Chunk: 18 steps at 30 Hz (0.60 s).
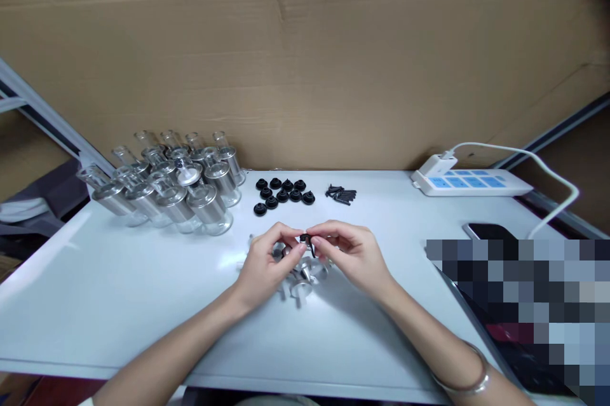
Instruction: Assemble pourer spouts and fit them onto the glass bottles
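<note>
My left hand (pixel 271 263) and my right hand (pixel 355 257) meet above the middle of the table. Both are closed in a pinch, fingertips against a small black part (pixel 305 238); its exact kind is too small to tell. A thin dark strip runs down from it beside my right fingertips. Under and between the hands lie several shiny metal, funnel-shaped pieces (pixel 302 290), partly hidden by the fingers. Beyond the hands, several round black stopper-like caps (pixel 283 196) are spread out. To their right is a small pile of thin black rods (pixel 344 195).
Several glass bottles (pixel 210 206) with metal sleeves stand grouped at the back left; one has a white-and-black top. A white power strip (pixel 476 183) with a plugged-in charger and cable lies back right, near a phone (pixel 490 232). Cardboard (pixel 305 75) walls the back.
</note>
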{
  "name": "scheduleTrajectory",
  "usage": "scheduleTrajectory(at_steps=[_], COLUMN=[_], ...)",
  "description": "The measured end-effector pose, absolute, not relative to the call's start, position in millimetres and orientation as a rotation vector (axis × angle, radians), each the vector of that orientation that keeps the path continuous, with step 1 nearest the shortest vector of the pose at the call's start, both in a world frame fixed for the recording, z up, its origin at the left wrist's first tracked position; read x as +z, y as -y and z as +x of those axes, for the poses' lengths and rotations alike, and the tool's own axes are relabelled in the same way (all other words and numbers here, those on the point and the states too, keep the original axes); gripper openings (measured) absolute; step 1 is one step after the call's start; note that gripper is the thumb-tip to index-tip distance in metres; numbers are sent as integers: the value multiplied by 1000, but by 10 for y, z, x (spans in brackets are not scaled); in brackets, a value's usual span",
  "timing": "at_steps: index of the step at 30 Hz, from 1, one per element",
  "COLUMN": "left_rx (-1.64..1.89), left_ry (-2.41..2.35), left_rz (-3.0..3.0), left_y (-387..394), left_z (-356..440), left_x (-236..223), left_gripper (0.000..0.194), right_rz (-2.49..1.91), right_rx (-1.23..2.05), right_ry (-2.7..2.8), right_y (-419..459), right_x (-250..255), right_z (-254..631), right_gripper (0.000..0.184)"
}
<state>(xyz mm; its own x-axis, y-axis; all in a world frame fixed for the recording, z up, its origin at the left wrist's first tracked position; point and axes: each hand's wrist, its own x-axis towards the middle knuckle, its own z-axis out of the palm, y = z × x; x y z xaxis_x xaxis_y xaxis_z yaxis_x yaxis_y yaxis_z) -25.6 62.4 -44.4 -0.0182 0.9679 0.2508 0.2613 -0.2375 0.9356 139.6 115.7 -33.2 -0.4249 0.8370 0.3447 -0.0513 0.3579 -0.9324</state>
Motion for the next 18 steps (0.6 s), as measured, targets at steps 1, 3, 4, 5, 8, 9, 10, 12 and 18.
scheduleTrajectory(at_steps=[1,3,4,5,8,9,10,12,18], left_rx=[1299,1293,1291,1290,1302,1306,1309,1331,1523], left_ry=[-1307,-1296,-1291,-1288,-1288,-1289,-1289,-1285,-1238], left_rz=[1573,1591,1597,1599,1568,1549,1527,1476,1216], left_y=[-627,-632,-634,-635,-635,-635,-634,-633,-652], left_z=[-255,-255,-256,-257,-256,-254,-251,-244,-228], left_x=[-443,-441,-442,-445,-463,-469,-472,-468,-403], left_gripper=[12,16,18,18,17,17,17,15,14], right_rz=[-719,-736,-742,-746,-742,-737,-729,-694,-448], right_rx=[1225,1249,1256,1259,1244,1225,1192,1087,667], right_ry=[1675,1654,1656,1659,1686,1702,1721,1774,1991], right_y=[-1157,-1158,-1159,-1159,-1159,-1157,-1156,-1153,-1132], right_x=[-332,-330,-329,-329,-336,-339,-342,-348,-399], right_z=[1393,1392,1393,1393,1395,1396,1398,1404,1395], right_gripper=[7,5,6,7,10,11,11,11,43])
